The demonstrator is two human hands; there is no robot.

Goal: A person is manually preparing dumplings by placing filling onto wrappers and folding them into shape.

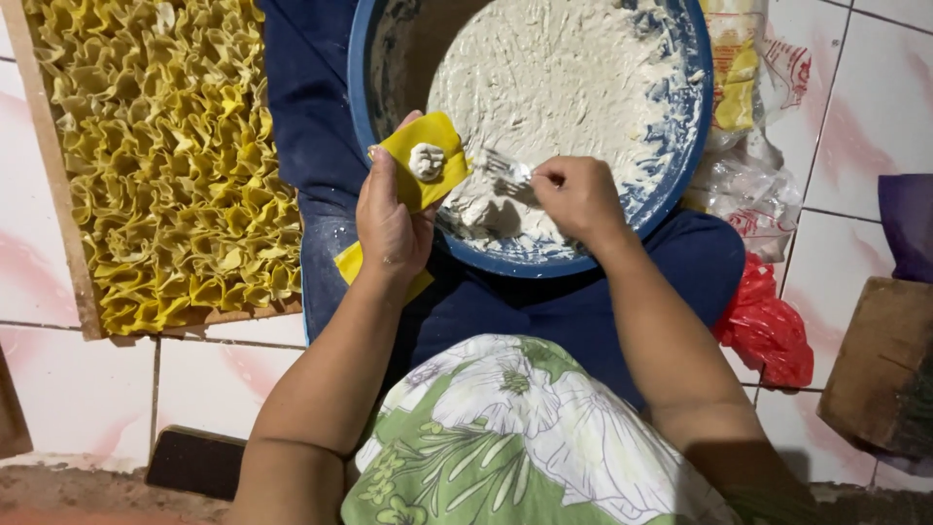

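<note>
Right now we've got our left hand (392,219) cupped under a yellow wrapper (428,160), fingers curled round it, w/ a dab of white filling (427,161) at its centre. More wrappers sit stacked beneath that palm. Our right hand (575,197) pinches a fork (509,173), tines down in the pale paste inside the blue bowl (680,156) on our lap. Wrapper looks thin, soft, prob tears easily, so we support it from below, edges free. Further left, a wooden tray (51,175) packed w/ folded dumplings (165,146).

Blue bowl (680,185) and tray (53,194) cut off above.
</note>
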